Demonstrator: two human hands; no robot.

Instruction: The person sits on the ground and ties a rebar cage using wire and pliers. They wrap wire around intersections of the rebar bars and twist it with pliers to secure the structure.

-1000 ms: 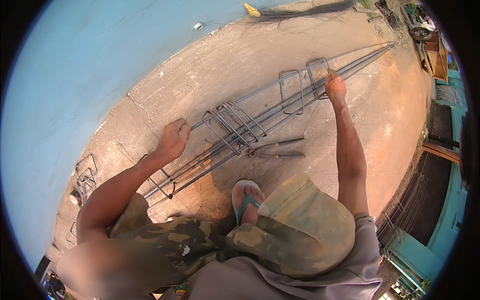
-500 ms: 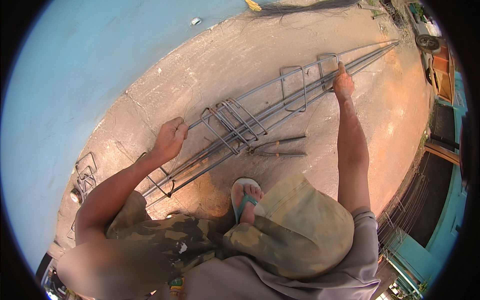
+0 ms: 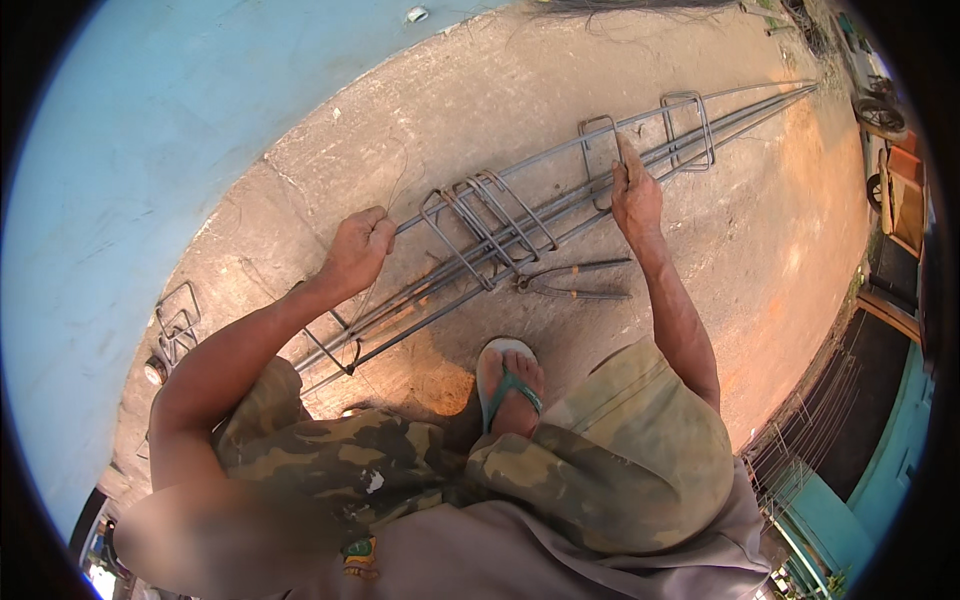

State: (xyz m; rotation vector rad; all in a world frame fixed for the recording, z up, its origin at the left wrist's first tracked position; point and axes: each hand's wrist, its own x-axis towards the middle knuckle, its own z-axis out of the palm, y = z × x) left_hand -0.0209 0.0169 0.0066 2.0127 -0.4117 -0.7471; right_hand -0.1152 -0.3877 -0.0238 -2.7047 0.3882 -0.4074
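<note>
Since the earlier frame my right hand [image 3: 636, 196] has slid down the steel rods [image 3: 560, 215] from the far square loop [image 3: 686, 130] to the nearer one [image 3: 600, 160], fingers pinching its wire. My left hand [image 3: 357, 250] is fisted around a rod. The rods lie on the concrete floor [image 3: 770, 260], long axis running from lower left to upper right. Pincers [image 3: 572, 281] lie just beside them.

Bare concrete ground [image 3: 760, 260], long steel bars [image 3: 520, 225] with stirrups [image 3: 490, 225], pincers [image 3: 575, 282] beside them
</note>
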